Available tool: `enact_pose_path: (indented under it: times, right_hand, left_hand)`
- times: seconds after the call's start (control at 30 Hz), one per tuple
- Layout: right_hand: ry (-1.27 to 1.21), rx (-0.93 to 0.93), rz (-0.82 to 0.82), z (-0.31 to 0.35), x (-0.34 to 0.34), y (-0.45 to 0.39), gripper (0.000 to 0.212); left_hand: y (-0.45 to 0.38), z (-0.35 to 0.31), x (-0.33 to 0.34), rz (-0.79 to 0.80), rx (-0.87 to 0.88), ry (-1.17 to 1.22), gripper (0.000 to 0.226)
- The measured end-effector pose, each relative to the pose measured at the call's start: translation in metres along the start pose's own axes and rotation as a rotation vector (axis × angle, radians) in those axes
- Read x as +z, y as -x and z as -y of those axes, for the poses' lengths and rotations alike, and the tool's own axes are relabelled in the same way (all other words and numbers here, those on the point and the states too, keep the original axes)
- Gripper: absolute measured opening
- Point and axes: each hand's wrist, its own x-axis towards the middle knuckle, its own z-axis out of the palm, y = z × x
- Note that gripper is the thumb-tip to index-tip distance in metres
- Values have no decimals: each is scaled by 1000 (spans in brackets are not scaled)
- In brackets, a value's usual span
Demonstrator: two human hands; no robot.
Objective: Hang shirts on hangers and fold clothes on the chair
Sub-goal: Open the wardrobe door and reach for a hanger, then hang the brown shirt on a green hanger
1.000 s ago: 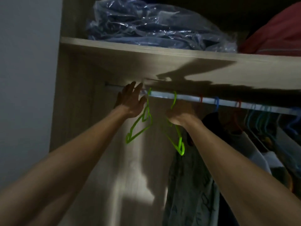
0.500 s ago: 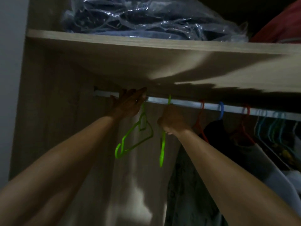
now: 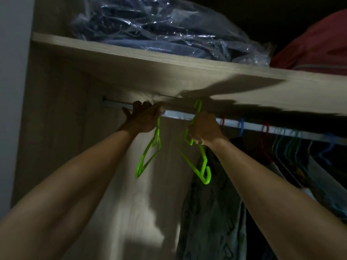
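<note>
Two bright green plastic hangers are at the left end of the wardrobe rod (image 3: pixel 281 131). The left green hanger (image 3: pixel 148 156) hangs from the rod, empty. My left hand (image 3: pixel 142 119) lies against the rod over its hook, fingers stretched out, thumb spread. My right hand (image 3: pixel 203 128) grips the neck of the right green hanger (image 3: pixel 201 166). That hanger is tilted, and its hook sits up at the rod in the shelf's shadow. No shirt is on either hanger. No chair is in view.
A wooden shelf (image 3: pixel 169 72) runs just above the rod and carries a plastic bag of dark clothes (image 3: pixel 169 30) and a red bundle (image 3: pixel 319 47). A grey patterned garment (image 3: pixel 212 212) hangs below my right arm. Red and blue hangers (image 3: pixel 241 126) with clothes fill the rod's right side.
My right hand has raised and tilted its green hanger, so the hook now points up at the rod. My left hand stays at the other hanger's hook.
</note>
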Motion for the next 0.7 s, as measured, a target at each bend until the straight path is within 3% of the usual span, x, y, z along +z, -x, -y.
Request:
enact_pose_path:
  times: [0.23, 0.4, 0.5, 0.7]
  right_hand:
    - [-27, -12, 68, 2, -19, 28, 17]
    - [-93, -18, 113, -6, -38, 63, 20]
    - [-131, -27, 131, -15, -54, 83, 13]
    - [-251, -77, 186, -44, -78, 126, 21]
  left_hand:
    - [1, -5, -3, 68, -60, -36, 43]
    - [5, -5, -13, 149, -103, -9, 52]
    - [18, -4, -18, 105, -154, 39, 61]
    - [90, -20, -46, -27, -73, 17, 85]
